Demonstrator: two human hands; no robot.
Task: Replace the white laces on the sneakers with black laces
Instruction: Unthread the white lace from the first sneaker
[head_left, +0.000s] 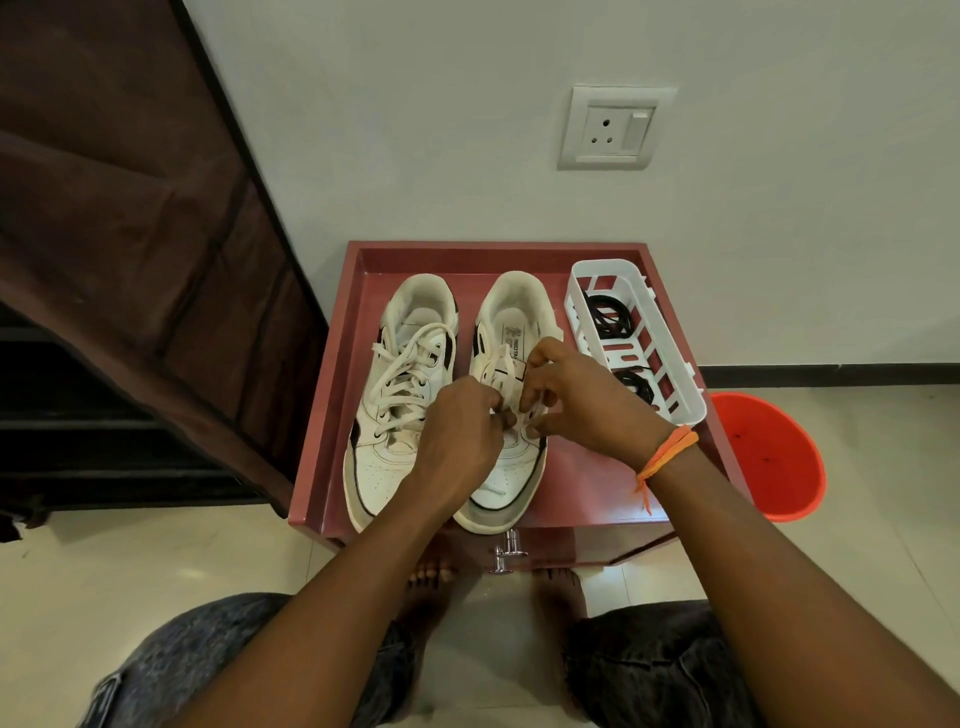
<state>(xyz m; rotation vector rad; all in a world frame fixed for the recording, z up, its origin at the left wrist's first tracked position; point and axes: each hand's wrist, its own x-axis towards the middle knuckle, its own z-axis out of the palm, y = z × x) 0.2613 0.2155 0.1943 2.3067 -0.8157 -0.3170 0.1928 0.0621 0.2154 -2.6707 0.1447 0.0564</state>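
Red tray (332, 415), basket (691, 410) beside sneakers (395, 395)

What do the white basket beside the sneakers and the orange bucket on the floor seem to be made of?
The white basket looks like moulded plastic, matte: thin even walls with cut slots. The orange bucket also seems plastic, slightly glossy: uniform bright colour, thin smooth rim. Neither can be confirmed by sight alone.

My arms are bare, no sleeves. On my right wrist I wear an orange thread band (666, 453), its loose ends trailing toward six o'clock. I wear dark grey denim shorts (649, 670), faded over my left knee at seven o'clock. My feet (558, 590) are bare.
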